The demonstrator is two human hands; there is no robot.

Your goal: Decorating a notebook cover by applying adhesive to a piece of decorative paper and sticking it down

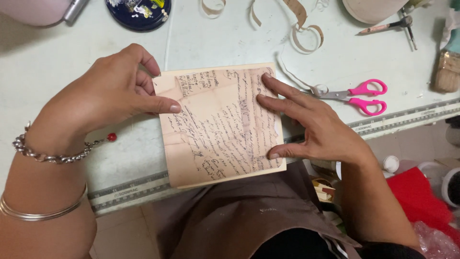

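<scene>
A tan board point(218, 125) covered with old handwritten paper lies at the near edge of the tabletop point(57, 62). The left hand point(108, 91) pinches its left edge. The right hand point(306, 122) lies flat on it, fingers spread. Pink scissors point(352, 94) lie just beside the right hand.

The paintbrush point(448, 72) at the desk's right edge was cut off by the frame. The round blue lid point(139, 13) was cropped at the top. The board's point(218, 124) right edge was partly covered by the right hand point(318, 129).
</scene>
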